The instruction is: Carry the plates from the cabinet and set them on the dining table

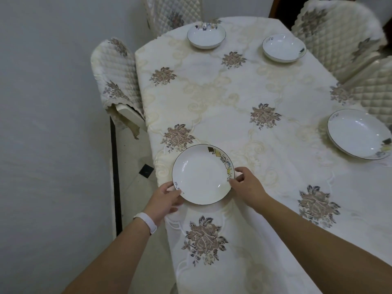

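The plate (202,174) is held by both hands (167,198) (247,185) near the table (233,92) edge; if bumped, it could fall.

Home dining room: dining table (244,98) under embroidered floral cloth, quilted-cover chairs (339,39) around it, plates (206,36) laid at places.
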{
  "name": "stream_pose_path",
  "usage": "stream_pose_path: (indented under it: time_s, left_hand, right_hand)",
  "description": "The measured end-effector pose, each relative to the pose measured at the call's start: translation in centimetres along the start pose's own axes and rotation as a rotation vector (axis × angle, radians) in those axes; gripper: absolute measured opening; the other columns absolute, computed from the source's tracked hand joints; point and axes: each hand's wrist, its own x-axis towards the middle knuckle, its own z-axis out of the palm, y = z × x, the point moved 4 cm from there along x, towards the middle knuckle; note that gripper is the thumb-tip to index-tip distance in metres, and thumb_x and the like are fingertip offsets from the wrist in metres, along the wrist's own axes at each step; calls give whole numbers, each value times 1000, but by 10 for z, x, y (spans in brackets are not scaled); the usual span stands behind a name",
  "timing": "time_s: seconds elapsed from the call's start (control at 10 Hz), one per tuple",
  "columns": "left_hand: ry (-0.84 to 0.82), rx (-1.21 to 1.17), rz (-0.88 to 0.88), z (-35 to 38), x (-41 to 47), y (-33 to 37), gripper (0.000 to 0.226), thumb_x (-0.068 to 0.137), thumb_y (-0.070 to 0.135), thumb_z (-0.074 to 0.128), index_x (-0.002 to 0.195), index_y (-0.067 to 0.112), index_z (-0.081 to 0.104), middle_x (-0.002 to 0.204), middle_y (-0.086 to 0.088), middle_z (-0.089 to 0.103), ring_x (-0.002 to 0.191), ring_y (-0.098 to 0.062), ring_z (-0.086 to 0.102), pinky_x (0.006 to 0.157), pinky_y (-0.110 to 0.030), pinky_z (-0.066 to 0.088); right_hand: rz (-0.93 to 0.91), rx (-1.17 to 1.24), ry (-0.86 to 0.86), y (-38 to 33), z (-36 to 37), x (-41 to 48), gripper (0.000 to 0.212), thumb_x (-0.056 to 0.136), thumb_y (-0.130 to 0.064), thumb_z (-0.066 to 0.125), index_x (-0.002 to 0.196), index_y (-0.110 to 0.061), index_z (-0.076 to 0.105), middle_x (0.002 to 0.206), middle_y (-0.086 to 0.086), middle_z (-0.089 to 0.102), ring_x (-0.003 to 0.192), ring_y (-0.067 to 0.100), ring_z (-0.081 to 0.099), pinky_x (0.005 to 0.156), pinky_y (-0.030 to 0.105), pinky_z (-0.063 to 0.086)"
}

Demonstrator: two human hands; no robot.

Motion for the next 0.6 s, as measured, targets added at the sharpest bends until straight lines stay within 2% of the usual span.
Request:
stream_pose_path:
  time_s: [0.1, 0.2, 0.3, 0.4, 0.5, 0.6]
  left_hand:
    - [6, 55, 56, -18, -20, 6, 35, 93, 23, 64, 126, 26, 53, 105, -6, 67, 80, -14, 69, 65, -27, 54]
    - [36, 216, 185, -33, -44, 18, 40, 94, 18, 61, 133, 21, 52, 103, 1, 63, 83, -10, 65, 64, -17, 51]
    - [82, 631, 429, -46, -78, 39, 45, 95, 29, 58, 139, 26, 47, 119, 7, 57, 96, -5, 59, 74, -19, 48]
    - [198, 933, 660, -52, -120, 62, 43, 95, 41, 53, 137, 31, 49, 129, 13, 53, 99, -8, 57, 77, -27, 46]
    - [300, 1011, 882, -56, -163, 80, 41, 92, 40, 59, 131, 27, 57, 128, 8, 58, 103, -16, 59, 79, -30, 49]
    - [366, 1061, 1043, -62, -192, 88, 43, 89, 37, 65, 128, 20, 63, 126, -4, 63, 112, -26, 60, 88, -38, 51]
  right_hand:
    - [-91, -170, 4, -17, -17, -16, 45, 91, -42, 57, 132, -26, 47, 98, -11, 59, 77, 10, 61, 66, 29, 47]
    - [-196, -343, 14, -40, -33, -39, 46, 93, -46, 54, 135, -27, 47, 115, -10, 56, 91, 6, 57, 75, 26, 43]
    - [-315, -424, 81, -73, -45, -72, 48, 94, -49, 52, 136, -28, 47, 129, -8, 55, 105, 9, 54, 84, 28, 43]
    - [-437, -495, 125, -109, -47, -111, 48, 95, -53, 45, 136, -29, 46, 134, -10, 52, 120, 12, 49, 90, 30, 42]
    - [-519, -511, 197, -138, -47, -155, 49, 94, -56, 40, 135, -31, 46, 136, -12, 50, 124, 12, 45, 89, 27, 37]
    - [-625, -566, 295, -156, -45, -195, 50, 95, -54, 41, 136, -27, 48, 138, -11, 50, 125, 11, 42, 90, 24, 34]
